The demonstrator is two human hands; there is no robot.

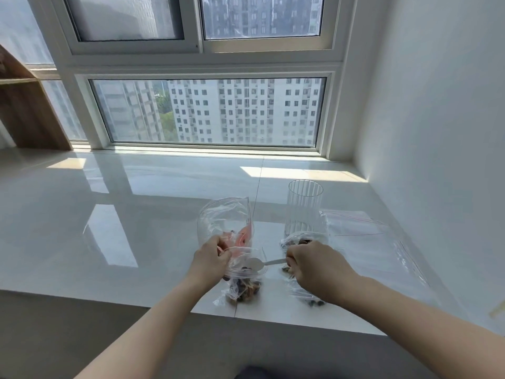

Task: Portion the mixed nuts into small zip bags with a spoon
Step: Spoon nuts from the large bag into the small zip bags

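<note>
White glossy stone forms the wide sill (136,214) beneath the window (207,113), and everything sits near its front edge. A wooden shelf unit (27,113) stands at the far left. On the right, flat empty zip bags (363,236) lie spread across the surface, one with a red seal line. A tall ribbed clear glass (304,209) stands upright just beside them. To its left a large open clear bag (225,222) rises upright, something pink showing inside. In front of it, a small zip bag (244,280) holding mixed nuts (246,289) is pinched at its mouth by the left hand (210,259), fingers curled round the plastic. The right hand (314,265) grips the handle of a white plastic spoon (262,263), its bowl at the small bag's opening. Another nut-filled bag (297,243) lies partly hidden behind and under the right hand.
</note>
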